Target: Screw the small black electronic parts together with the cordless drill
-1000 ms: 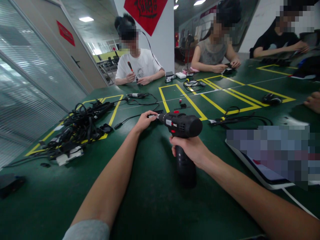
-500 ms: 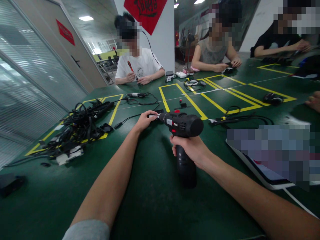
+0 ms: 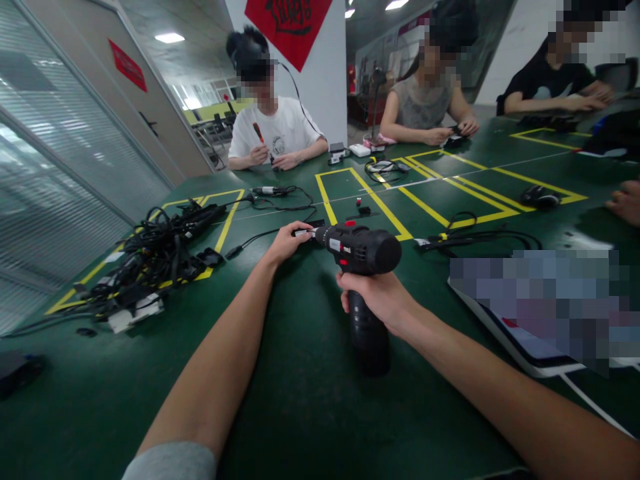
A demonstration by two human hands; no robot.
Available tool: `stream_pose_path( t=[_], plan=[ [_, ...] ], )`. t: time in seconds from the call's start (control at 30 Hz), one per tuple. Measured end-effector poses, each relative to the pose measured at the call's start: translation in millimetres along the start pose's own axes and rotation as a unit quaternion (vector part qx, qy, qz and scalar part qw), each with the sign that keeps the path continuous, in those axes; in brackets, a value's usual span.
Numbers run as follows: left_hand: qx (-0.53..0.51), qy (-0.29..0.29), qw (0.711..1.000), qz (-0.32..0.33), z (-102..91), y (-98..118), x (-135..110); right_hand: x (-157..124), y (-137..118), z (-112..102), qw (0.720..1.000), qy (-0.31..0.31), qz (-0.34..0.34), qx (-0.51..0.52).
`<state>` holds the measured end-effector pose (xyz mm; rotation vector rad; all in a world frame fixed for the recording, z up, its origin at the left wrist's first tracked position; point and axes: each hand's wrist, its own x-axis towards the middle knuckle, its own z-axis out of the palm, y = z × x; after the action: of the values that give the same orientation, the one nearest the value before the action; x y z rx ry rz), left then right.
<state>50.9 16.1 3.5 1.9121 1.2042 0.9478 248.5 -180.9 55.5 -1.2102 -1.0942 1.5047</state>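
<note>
My right hand (image 3: pixel 373 293) is wrapped round the handle of a black cordless drill (image 3: pixel 363 250) with red buttons. The drill points left, its bit reaching a small black device with a white label (image 3: pixel 303 233) on the table. My left hand (image 3: pixel 287 243) closes its fingers on that device, near the drill's tip. A black cable (image 3: pixel 253 240) runs from the device out to the left. What the bit touches is too small to make out. Just beyond the drill lie a small black piece (image 3: pixel 365 211) and a tiny red part (image 3: pixel 359 202).
A tangled heap of black cables and adapters (image 3: pixel 170 247) lies at left on the green table (image 3: pixel 300 400). A tablet (image 3: pixel 520 353) rests at right, with a looped cable (image 3: pixel 475 238) and a mouse (image 3: pixel 540 197) behind. Across the table sit several people; one holds a screwdriver (image 3: pixel 259 132).
The whole view has shifted very slightly. Both hands, the drill and the device keep the same positions relative to each other.
</note>
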Motion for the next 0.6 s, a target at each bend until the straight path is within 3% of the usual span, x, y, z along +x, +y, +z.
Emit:
stream_pose_path(
  t=[0.6],
  plan=[
    [-0.008, 0.002, 1.0, -0.004, -0.3, -6.7, 3.3, 2.2, 1.8, 0.2, 1.0, 0.003, 0.003, -0.007]
  ],
)
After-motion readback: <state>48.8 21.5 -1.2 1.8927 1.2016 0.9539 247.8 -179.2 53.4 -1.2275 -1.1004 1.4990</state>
